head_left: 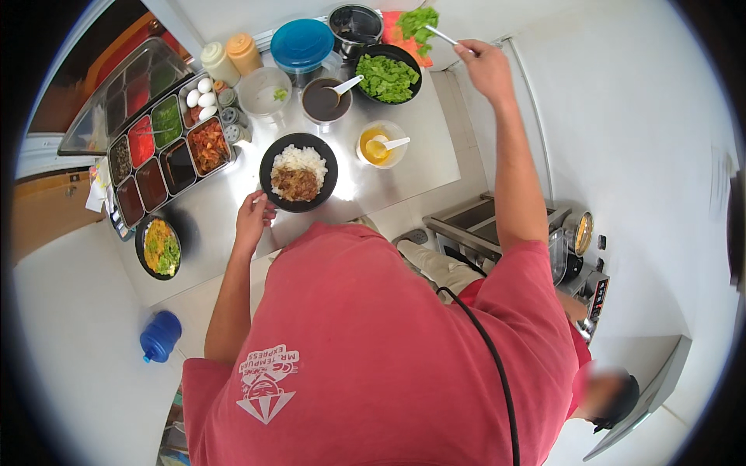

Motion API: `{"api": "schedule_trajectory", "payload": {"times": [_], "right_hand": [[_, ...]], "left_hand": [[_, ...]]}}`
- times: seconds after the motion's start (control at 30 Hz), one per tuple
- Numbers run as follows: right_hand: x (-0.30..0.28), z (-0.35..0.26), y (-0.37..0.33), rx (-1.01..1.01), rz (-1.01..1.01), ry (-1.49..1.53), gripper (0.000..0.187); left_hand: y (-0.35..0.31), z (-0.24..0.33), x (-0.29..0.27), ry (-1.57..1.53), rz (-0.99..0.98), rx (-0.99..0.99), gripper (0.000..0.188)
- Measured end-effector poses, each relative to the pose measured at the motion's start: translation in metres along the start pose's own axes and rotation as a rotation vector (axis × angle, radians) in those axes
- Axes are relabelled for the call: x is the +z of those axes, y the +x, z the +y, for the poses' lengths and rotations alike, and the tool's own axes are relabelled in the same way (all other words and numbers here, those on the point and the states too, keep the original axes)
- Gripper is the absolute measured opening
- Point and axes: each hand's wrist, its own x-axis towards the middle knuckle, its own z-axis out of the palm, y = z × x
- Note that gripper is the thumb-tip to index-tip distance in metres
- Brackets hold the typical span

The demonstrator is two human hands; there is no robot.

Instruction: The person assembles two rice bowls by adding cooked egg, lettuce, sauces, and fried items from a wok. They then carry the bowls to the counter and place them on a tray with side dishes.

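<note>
My left hand (pixel 255 214) rests against the near left rim of a black bowl (pixel 326 167) of white rice topped with brown meat on the steel counter (pixel 420 147). My right hand (pixel 486 67) is raised at the far right and grips thin metal tongs (pixel 443 36). The tongs pinch a bunch of green lettuce (pixel 418 22) above an orange board (pixel 393 28). A black bowl of chopped lettuce (pixel 388 78) sits just below that.
Behind the rice bowl stand a dark sauce bowl (pixel 325 101) and a yellow sauce tub (pixel 379 145), each with a white spoon. A compartment tray of toppings (pixel 165 154) with eggs (pixel 202 96) lies left, a filled black bowl (pixel 159 247) beside it. Another person (pixel 610 396) is at lower right.
</note>
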Motion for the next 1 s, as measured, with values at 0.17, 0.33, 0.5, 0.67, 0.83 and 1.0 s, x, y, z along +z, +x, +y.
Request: {"api": "schedule_trajectory", "payload": {"times": [0.17,0.33,0.5,0.67,0.83,1.0], "right_hand": [[-0.050,-0.047,-0.013,0.008,-0.143,0.227,0.032],[-0.028,-0.089,-0.043,-0.075,-0.331,0.387,0.032],[0.059,-0.107,-0.077,-0.228,-0.513,0.183,0.027],[0.162,-0.107,-0.131,-0.453,-0.451,-0.164,0.022],[0.198,-0.107,-0.160,-0.518,-0.416,-0.381,0.023],[0.177,-0.115,-0.169,-0.491,-0.418,-0.428,0.021]], "left_hand": [[0.003,0.002,0.002,0.025,-0.025,0.056,0.053],[0.013,-0.008,-0.001,0.030,-0.048,0.071,0.051],[0.014,-0.004,0.000,0.042,-0.038,0.072,0.048],[0.015,-0.005,-0.001,0.055,-0.053,0.086,0.047],[0.012,-0.002,-0.001,0.037,-0.057,0.097,0.047],[0.016,-0.010,-0.003,0.008,-0.052,0.090,0.048]]}}
